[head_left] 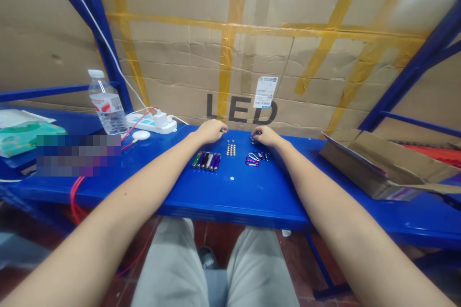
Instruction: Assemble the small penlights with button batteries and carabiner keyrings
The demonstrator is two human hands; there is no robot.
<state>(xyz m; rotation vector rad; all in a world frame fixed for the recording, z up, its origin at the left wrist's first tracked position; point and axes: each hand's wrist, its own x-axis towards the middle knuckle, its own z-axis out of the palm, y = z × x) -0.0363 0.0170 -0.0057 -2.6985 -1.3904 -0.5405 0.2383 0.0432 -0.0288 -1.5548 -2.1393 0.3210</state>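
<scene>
My left hand [212, 131] is at the far side of the blue table [201, 192], fingers curled closed around something small and dark that I cannot make out. Across from it, my right hand [267, 135] pinches its fingertips together near the tabletop; what they hold is too small to tell. Small silver button cells [231, 149] lie in neat rows between the hands. In front of my left hand is a row of slim metal penlight-like tubes [206, 161], in green, black, silver and purple. Several coloured carabiners [252, 159] lie just below my right hand.
A water bottle [106, 105] and a white power strip [153, 123] with cables stand at the left. An open cardboard box [374, 168] sits at the right. A large taped cardboard wall [180, 67] marked LED rises behind the table.
</scene>
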